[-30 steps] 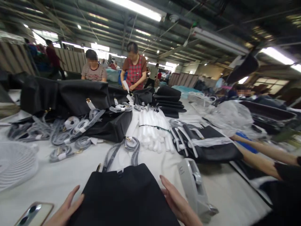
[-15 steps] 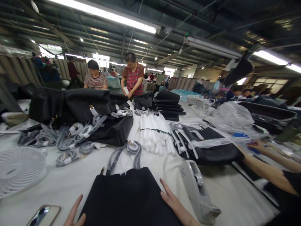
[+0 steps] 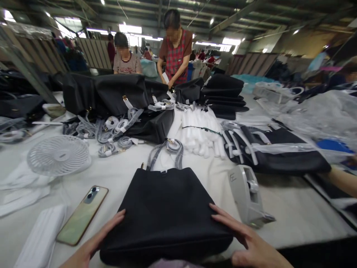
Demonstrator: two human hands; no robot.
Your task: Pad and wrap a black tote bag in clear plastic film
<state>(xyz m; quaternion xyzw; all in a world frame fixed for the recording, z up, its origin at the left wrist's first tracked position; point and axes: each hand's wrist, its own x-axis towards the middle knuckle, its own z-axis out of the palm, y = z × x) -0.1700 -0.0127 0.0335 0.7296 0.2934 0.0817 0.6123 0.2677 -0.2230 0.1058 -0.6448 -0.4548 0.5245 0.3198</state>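
Observation:
A black handbag (image 3: 167, 208) lies flat on the white table before me, its base toward me. Its wrapped grey straps (image 3: 174, 147) stretch away from the top edge, with a coiled one among them. Against the bag's left edge rests my left hand (image 3: 95, 238), fingers stretched out. My right hand (image 3: 245, 236) touches the right edge, its fingers straight and apart and the thumb held low. Neither hand is wrapped round anything. A grey tape dispenser (image 3: 247, 195) stands just beyond my right hand.
A phone (image 3: 83, 214), a white fan (image 3: 60, 156) and folded white strips (image 3: 41, 236) lie to the left. White foam rolls (image 3: 199, 130), coiled straps (image 3: 117, 130) and black bags (image 3: 119, 93) fill the back. At right, a co-worker's arm (image 3: 344, 182) reaches by another bag (image 3: 292, 160).
My view has tipped downward, so the bag's near base and more of both hands show. Both hands now lie closer to the bag's base, along its sides. The co-worker's arms are mostly out of frame.

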